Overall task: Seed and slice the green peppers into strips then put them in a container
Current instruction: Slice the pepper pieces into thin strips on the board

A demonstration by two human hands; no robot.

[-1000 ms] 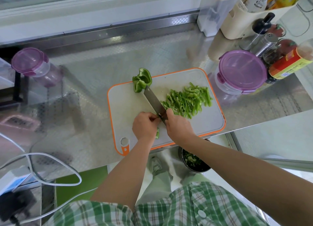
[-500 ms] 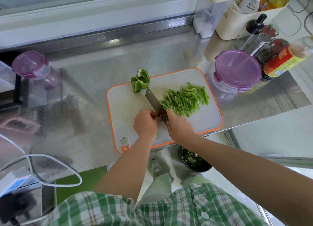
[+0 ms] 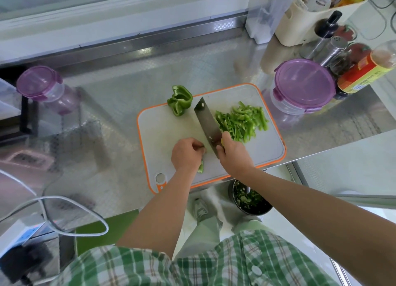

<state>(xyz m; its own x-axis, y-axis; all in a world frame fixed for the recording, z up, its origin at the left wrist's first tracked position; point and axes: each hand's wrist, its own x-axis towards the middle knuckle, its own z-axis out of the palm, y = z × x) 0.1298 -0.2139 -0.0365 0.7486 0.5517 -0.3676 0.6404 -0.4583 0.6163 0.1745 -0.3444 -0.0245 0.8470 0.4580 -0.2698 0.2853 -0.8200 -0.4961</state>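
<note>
On the white cutting board with an orange rim, my left hand curls over a small green pepper piece, most of it hidden under the fingers. My right hand grips the handle of a cleaver, its blade lying just right of the left hand. A heap of green pepper strips lies on the board's right half. An uncut pepper half sits at the board's far left corner. A round container with a purple lid stands right of the board.
A second purple-lidded container stands at far left. Bottles, shakers and a cream holder crowd the back right. A bin of green scraps sits on the floor below the counter edge. A white cable loops at left.
The cleaver blade has tilted up and shifted slightly right, now showing its flat side. My left hand stays curled on the pepper piece.
</note>
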